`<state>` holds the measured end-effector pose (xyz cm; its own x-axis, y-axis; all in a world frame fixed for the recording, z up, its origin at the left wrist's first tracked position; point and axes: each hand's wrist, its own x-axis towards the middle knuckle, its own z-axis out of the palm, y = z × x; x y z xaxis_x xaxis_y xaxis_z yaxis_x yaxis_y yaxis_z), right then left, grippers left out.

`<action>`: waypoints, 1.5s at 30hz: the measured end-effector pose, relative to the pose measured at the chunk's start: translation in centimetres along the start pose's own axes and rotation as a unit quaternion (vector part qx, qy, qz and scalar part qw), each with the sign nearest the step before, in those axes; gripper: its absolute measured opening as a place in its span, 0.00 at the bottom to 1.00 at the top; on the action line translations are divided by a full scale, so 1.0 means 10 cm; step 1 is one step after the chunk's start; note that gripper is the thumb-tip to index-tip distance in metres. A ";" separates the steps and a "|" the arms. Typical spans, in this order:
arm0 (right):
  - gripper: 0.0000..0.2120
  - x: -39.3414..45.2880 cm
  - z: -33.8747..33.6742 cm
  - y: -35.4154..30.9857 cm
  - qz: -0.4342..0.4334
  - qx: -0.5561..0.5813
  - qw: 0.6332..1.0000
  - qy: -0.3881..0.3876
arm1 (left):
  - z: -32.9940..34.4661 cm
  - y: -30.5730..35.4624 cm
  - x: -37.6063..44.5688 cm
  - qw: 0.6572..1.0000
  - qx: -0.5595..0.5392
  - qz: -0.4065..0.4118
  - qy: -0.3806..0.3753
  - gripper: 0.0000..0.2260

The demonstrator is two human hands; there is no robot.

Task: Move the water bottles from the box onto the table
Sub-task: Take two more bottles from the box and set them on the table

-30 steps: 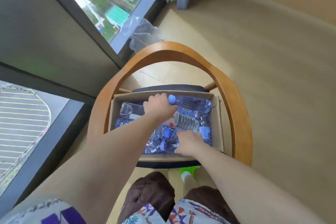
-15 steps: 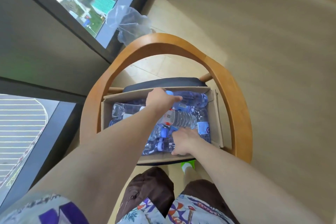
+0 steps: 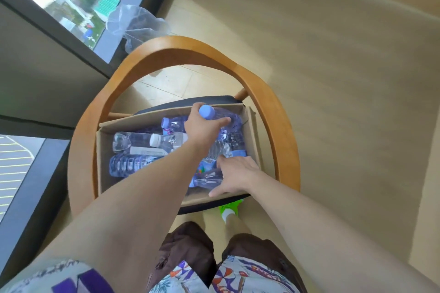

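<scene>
A cardboard box [image 3: 104, 162] sits on the dark seat of a wooden chair [image 3: 281, 126] and holds several plastic water bottles lying on their sides. My left hand [image 3: 202, 128] grips a blue-capped bottle [image 3: 223, 115] near its neck at the box's far right corner. My right hand [image 3: 234, 177] lies on a clear bottle [image 3: 207, 179] at the near right of the box, fingers spread around it. A white-capped bottle [image 3: 142, 141] and a blue ribbed bottle [image 3: 133, 164] lie on the left side. No table is in view.
The chair's curved wooden back and arms ring the box. A crumpled clear plastic bag [image 3: 135, 24] lies on the floor by the window [image 3: 78, 0] behind the chair. Beige floor stretches to the right. My legs and a green shoe [image 3: 229, 207] are just below the chair.
My left hand has taken hold of the blue-capped bottle and raised its cap end at the far side of the box. My right hand stays on the near bottle.
</scene>
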<state>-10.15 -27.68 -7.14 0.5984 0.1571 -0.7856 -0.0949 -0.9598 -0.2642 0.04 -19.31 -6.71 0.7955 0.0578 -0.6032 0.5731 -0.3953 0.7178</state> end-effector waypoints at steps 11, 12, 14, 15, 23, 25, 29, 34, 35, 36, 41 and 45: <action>0.30 -0.16 -0.15 -0.08 -0.018 0.070 0.997 0.005 | -0.31 0.52 -0.30 0.987 -0.122 0.027 0.104 0.09; 0.30 -0.18 -0.19 -0.09 -0.014 0.093 0.996 0.004 | -0.39 0.60 -0.33 0.983 -0.138 0.031 0.119 0.09; 0.30 -0.22 -0.30 -0.12 -0.008 0.155 0.988 0.011 | -0.58 0.73 -0.42 0.977 -0.144 0.046 0.151 0.08; 0.30 -0.25 -0.36 -0.15 -0.007 0.191 0.981 0.018 | -0.67 0.77 -0.47 0.975 -0.143 0.053 0.164 0.07; 0.17 -0.36 -0.77 -0.66 -0.071 0.372 0.925 0.006 | -1.71 0.83 -0.90 0.965 -0.107 0.084 0.225 0.06; 0.14 -0.40 -0.83 -0.89 -0.098 0.383 0.919 0.000 | -2.00 0.74 -1.04 0.954 -0.098 0.073 0.275 0.09; 0.16 -0.54 -0.84 -1.49 -0.155 0.370 0.915 0.028 | -2.52 0.44 -1.45 0.929 -0.090 0.033 0.357 0.07; 0.15 -0.84 -0.61 -2.30 -0.230 0.335 0.913 0.038 | -3.01 -0.10 -2.24 0.878 -0.160 -0.013 0.451 0.10; 0.16 -0.93 -0.53 -2.44 -0.239 0.329 0.913 0.034 | -3.09 -0.23 -2.44 0.865 -0.175 -0.019 0.471 0.10; 0.17 -1.03 -0.44 -2.57 -0.246 0.327 0.912 0.026 | -3.16 -0.36 -2.65 0.852 -0.188 -0.024 0.489 0.09; 0.24 -1.64 0.15 -3.15 -0.293 0.303 0.907 -0.017 | -3.36 -1.10 -3.82 0.791 -0.223 -0.050 0.567 0.10; 0.18 -2.33 0.86 -3.54 -0.353 0.257 0.898 -0.056 | -3.32 -1.76 -4.89 0.732 -0.241 -0.075 0.633 0.06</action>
<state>-27.58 4.62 15.65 0.5719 0.7347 -0.3648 -0.0951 -0.3823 -0.9191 -42.43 15.27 21.72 0.0863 0.9911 -0.1014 0.4332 0.0544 0.8997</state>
